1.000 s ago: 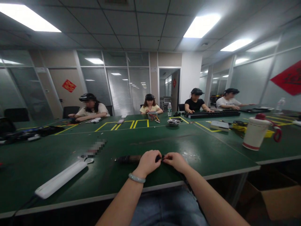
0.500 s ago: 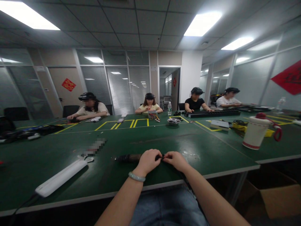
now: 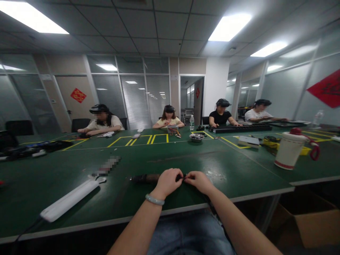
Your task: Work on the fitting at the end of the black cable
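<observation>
A slim electric screwdriver [image 3: 151, 178], with a metal tip, black nose and brownish body, lies on the green table pointing left. My left hand [image 3: 169, 182] is closed around its rear end and hides that part. Close by on the right, my right hand [image 3: 198, 181] is closed in a pinch on the dark cord end at the back of the tool. The small part between my fingertips is mostly covered. A dark cord seems to run from under my right hand to the table's front edge.
A white power strip [image 3: 70, 202] lies at left, with a blurred-out object [image 3: 107, 165] behind it. Farther off stand a metal bowl [image 3: 196, 138], a water bottle [image 3: 191, 122] and a grey box [image 3: 248, 141]. A white cup [image 3: 289, 150] is at right. Several people sit opposite.
Both hands and the screwdriver keep practically the same place. The view has shifted very slightly. At far right, a co-worker's hand has moved a little.
</observation>
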`<action>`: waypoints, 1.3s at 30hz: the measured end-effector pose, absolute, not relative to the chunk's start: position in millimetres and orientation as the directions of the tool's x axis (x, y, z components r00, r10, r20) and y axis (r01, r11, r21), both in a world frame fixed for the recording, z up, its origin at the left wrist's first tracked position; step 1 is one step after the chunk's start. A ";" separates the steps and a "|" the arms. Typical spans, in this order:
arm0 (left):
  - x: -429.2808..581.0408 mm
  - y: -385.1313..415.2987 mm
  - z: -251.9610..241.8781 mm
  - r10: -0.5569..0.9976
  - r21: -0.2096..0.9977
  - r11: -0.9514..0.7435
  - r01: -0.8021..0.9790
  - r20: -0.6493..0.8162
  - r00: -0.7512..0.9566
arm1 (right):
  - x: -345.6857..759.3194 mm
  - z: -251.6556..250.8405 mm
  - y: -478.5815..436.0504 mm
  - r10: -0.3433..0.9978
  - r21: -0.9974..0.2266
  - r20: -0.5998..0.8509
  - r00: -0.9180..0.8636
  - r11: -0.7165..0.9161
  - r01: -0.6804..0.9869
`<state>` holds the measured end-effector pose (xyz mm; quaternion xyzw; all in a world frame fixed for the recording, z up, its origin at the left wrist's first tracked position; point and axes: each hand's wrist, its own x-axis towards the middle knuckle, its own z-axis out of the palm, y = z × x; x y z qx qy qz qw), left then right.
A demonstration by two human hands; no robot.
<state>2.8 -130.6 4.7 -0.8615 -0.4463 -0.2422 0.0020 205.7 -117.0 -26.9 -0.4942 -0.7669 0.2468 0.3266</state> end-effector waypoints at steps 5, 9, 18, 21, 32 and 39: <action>3.0 -130.1 4.4 0.764 0.222 -0.608 0.762 0.423 0.487 | 206.0 -28.4 -116.1 0.919 -0.695 0.265 -0.294 0.393 0.602; 3.2 -131.1 5.5 0.769 0.231 -0.607 0.760 0.413 0.488 | 205.5 -26.6 -117.3 0.915 -0.697 0.257 -0.312 0.399 0.596; 2.8 -131.7 6.0 0.780 0.244 -0.591 0.769 0.416 0.467 | 205.2 -27.5 -116.8 0.916 -0.691 0.259 -0.305 0.396 0.605; 2.7 -131.2 5.0 0.783 0.234 -0.583 0.778 0.416 0.462 | 204.7 -28.0 -116.7 0.918 -0.696 0.257 -0.302 0.393 0.601; 1.9 -128.7 1.6 0.756 0.204 -0.613 0.764 0.433 0.491 | 204.3 -26.8 -118.2 0.919 -0.706 0.259 -0.297 0.390 0.591; 1.6 -130.1 2.6 0.763 0.220 -0.609 0.762 0.423 0.488 | 203.2 -24.8 -119.0 0.927 -0.705 0.249 -0.282 0.373 0.603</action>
